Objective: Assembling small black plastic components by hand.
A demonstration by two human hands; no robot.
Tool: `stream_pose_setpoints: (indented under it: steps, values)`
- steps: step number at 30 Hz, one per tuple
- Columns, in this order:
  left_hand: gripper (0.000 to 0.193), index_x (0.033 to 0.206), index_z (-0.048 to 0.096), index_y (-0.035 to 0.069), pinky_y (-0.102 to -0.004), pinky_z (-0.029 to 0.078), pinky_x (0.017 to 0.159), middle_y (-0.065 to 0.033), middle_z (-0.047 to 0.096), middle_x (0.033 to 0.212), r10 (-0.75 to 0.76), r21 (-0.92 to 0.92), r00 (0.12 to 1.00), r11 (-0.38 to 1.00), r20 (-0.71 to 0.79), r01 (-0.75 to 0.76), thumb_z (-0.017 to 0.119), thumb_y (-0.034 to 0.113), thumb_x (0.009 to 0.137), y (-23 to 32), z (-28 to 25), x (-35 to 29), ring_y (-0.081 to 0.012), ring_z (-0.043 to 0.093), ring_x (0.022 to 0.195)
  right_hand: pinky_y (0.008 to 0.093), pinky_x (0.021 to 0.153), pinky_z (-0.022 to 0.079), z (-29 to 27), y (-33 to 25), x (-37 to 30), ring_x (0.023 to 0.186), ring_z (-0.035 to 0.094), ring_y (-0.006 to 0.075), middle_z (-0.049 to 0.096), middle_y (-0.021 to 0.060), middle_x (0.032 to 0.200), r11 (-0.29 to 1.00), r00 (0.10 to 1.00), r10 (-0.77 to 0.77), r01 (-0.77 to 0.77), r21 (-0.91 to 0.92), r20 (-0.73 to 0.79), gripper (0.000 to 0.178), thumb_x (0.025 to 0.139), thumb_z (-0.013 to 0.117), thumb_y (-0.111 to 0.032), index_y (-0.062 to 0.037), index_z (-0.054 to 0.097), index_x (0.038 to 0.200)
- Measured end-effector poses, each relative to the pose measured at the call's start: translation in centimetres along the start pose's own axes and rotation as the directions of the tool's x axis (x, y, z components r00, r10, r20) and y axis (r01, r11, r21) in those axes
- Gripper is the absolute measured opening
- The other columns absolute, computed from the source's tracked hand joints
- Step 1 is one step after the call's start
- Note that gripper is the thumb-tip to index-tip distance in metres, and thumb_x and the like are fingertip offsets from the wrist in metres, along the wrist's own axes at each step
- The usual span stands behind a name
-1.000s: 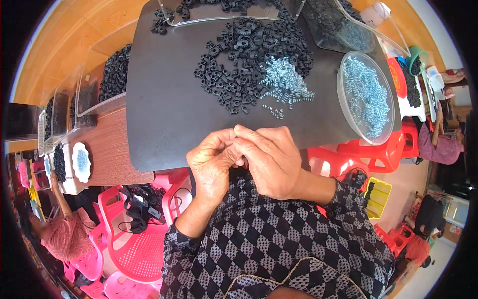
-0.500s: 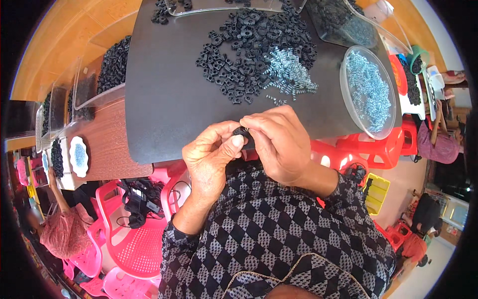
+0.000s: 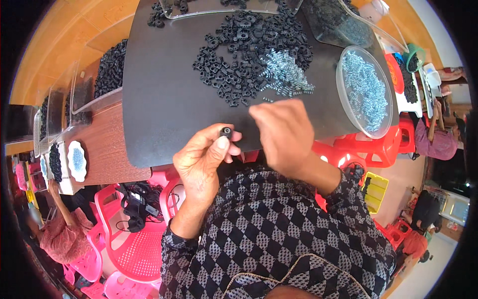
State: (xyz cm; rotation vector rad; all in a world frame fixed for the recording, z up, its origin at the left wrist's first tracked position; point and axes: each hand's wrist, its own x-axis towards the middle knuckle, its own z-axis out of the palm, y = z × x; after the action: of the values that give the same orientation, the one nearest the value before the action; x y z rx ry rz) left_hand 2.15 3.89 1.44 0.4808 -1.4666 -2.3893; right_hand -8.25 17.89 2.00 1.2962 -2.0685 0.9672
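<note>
My left hand (image 3: 201, 158) pinches a small black plastic part (image 3: 226, 132) between thumb and forefinger, above the table's near edge. The part's round opening faces up, with a pale metallic ring inside. To its right, apart from it, my right hand (image 3: 285, 134) hovers over the dark table with its fingertips smeared by motion, so I cannot see whether they hold anything. Beyond both hands lies a heap of black plastic parts (image 3: 224, 74). Small metal springs (image 3: 286, 72) are piled against the heap's right side, nearest my right hand.
A round clear tub (image 3: 366, 92) of springs overhangs the table's right edge. Clear bins (image 3: 338, 25) stand at the back right and left. Red stools (image 3: 376, 147) and a pink chair (image 3: 142, 251) flank me. Another person (image 3: 67, 236) sits at the far left.
My right hand has come away from the black part and moved right. My left hand has shifted slightly left, still pinching the part, whose opening now shows.
</note>
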Motion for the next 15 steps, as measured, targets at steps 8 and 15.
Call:
stream_pose_setpoints:
  steps: [8,15]
  values:
    - [0.020,0.105,0.065,-0.004,-0.0208,0.050,0.060,-0.0101,0.066,0.088,0.038,0.095,0.998,0.995,-0.053,-0.033,0.063,0.003,0.087,0.2,-1.2,0.1,-0.0117,0.062,0.069,0.0360,0.064,0.040,1.0,1.4,0.8,0.073,0.050,0.0250,0.054,0.0066,0.079,0.965,0.980,0.056,-0.004,-0.263,0.190,0.028,0.064,0.074,-0.005,-0.0036,0.064,0.090]
    - [0.020,0.106,0.064,-0.005,-0.0212,0.050,0.062,-0.0100,0.066,0.091,0.068,0.097,0.997,0.993,-0.031,-0.064,0.062,0.004,0.088,0.1,-1.2,0.2,-0.0116,0.062,0.071,0.0370,0.064,0.038,1.7,1.7,0.7,0.072,0.049,0.0249,0.052,0.0061,0.077,0.958,0.971,0.022,0.047,-0.283,0.237,0.023,0.065,0.073,-0.005,-0.0033,0.060,0.084]
